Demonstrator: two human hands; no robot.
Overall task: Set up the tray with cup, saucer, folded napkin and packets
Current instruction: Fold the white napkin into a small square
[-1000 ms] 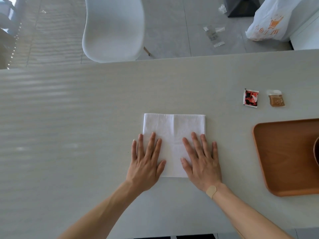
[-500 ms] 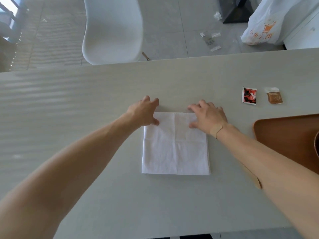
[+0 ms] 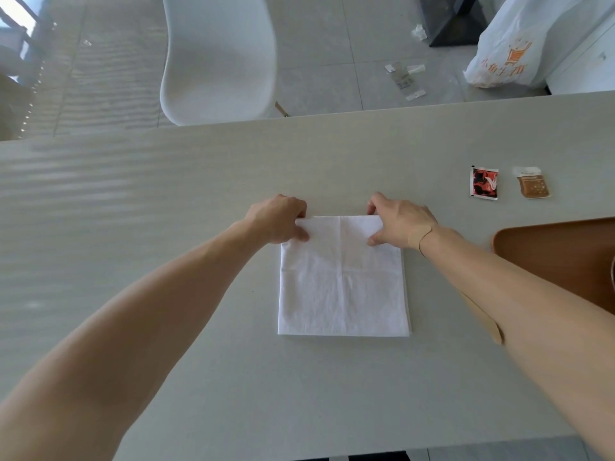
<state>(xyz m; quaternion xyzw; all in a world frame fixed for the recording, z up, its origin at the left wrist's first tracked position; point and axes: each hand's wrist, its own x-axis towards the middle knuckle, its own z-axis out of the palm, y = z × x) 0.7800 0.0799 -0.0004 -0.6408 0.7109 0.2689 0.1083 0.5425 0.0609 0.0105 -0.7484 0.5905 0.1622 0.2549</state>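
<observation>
A white napkin point(image 3: 342, 284) lies as a folded square on the pale table point(image 3: 166, 201). My left hand point(image 3: 279, 219) pinches its far left corner and my right hand point(image 3: 399, 222) pinches its far right corner, lifting the far edge slightly. A red and black packet point(image 3: 484, 183) and a brown packet point(image 3: 533, 185) rest on the table to the right. A brown wooden tray point(image 3: 545, 257) sits at the right edge, partly behind my right forearm. At the frame's right border a sliver of a round object shows on the tray.
A white chair point(image 3: 218, 54) stands beyond the table's far edge. On the floor behind are a white plastic bag point(image 3: 509, 44), a dark box and scraps of paper. The table's near edge runs along the bottom right.
My hands went from pressing flat on the napkin's near half to its far edge, where they now pinch the two far corners and lift them a little.
</observation>
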